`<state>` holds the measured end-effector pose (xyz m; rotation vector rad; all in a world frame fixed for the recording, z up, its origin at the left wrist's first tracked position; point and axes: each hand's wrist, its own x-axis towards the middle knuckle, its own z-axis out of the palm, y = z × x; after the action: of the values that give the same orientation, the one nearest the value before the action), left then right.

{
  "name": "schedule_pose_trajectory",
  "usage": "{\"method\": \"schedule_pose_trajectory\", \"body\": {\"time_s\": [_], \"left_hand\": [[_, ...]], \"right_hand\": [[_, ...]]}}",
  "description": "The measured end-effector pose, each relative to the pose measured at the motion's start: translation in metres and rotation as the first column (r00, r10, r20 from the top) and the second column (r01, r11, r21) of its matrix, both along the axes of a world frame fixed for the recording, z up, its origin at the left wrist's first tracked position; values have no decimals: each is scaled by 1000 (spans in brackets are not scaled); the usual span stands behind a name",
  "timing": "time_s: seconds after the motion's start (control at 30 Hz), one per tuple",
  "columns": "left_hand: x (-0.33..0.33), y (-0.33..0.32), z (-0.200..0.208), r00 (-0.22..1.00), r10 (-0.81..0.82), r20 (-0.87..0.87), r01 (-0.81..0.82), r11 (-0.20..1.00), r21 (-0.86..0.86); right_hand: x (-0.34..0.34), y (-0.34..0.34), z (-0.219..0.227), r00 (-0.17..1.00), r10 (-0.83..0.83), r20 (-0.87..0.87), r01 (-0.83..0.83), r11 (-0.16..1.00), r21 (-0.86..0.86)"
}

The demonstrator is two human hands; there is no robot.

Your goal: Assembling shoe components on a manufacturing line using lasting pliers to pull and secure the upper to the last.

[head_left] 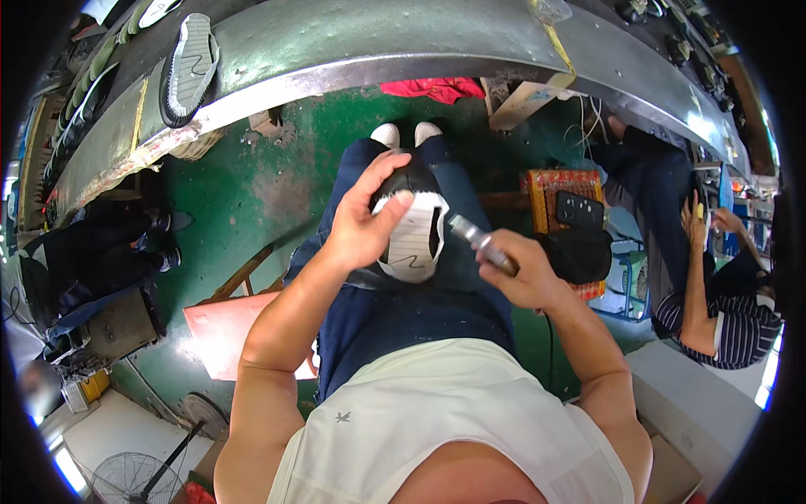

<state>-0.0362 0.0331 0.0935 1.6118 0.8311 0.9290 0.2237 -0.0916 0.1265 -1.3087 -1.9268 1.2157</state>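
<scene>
An unfinished shoe (411,239) rests on my lap, its black upper turned down and its pale ribbed insole board facing up. A white, ragged edge runs round the board, and a black curved line is drawn near its heel end. My left hand (369,206) grips the shoe's far end, with the thumb pressing on the white edge and the fingers over the black upper. Closed in my right hand (522,267) is a short silver metal hand tool (472,233). Its narrow tip points at the shoe's right side, a little apart from it.
Across the front runs a long metal bench (395,38), with another pale-soled shoe (191,67) at its left. A phone (579,210) lies on a patterned stool (537,189) to my right. A co-worker in a striped shirt (739,328) sits farther right; a pink board (220,332) is at left.
</scene>
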Motion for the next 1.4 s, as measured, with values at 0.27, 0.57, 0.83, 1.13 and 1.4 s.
{"method": "schedule_pose_trajectory", "body": {"time_s": [0.27, 0.57, 0.83, 1.13, 1.4], "left_hand": [[-4, -76, 23, 986, -59, -153, 137, 810, 571], [-18, -106, 8, 984, -105, -142, 175, 707, 685], [-10, -104, 6, 966, -253, -55, 256, 902, 347], [-6, -85, 13, 956, -281, -89, 294, 915, 275], [2, -72, -23, 996, 5, -91, 23, 952, 305]], "right_hand": [[-55, 6, -8, 871, -364, -331, 419, 901, 112], [-53, 0, -13, 887, -60, -457, 263, 880, 395], [-63, -7, -35, 852, -80, -518, 234, 942, 240], [-66, 8, -31, 838, -237, -491, 324, 941, 97], [-54, 60, -66, 738, -611, -286, 522, 786, -332]]}}
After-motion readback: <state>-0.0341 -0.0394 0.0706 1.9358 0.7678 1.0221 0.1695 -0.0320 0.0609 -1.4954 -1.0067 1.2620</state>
